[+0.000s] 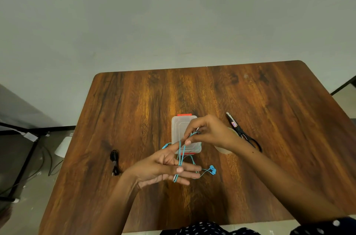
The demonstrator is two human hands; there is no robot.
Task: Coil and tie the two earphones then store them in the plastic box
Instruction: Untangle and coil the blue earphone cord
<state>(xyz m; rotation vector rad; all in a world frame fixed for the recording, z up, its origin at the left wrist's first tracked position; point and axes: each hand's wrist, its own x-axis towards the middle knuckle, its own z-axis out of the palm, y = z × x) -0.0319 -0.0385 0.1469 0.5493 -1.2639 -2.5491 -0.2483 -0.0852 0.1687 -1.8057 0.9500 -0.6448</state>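
Observation:
The blue earphone cable [181, 155] is looped around the spread fingers of my left hand [163, 167], with its two blue earbuds [212, 169] dangling to the right above the table. My right hand [207, 131] pinches the upper part of the cable just above the left fingertips. Behind the hands lies the clear plastic box [183, 125] with red latches and its lid on. The black earphone [114, 161] rests bundled on the table left of my left hand.
Black-handled scissors [244, 133] lie right of my right hand on the wooden table [250, 90]. A roll of tape [223, 150] shows partly under my right wrist. A black metal frame and cables stand on the floor at left.

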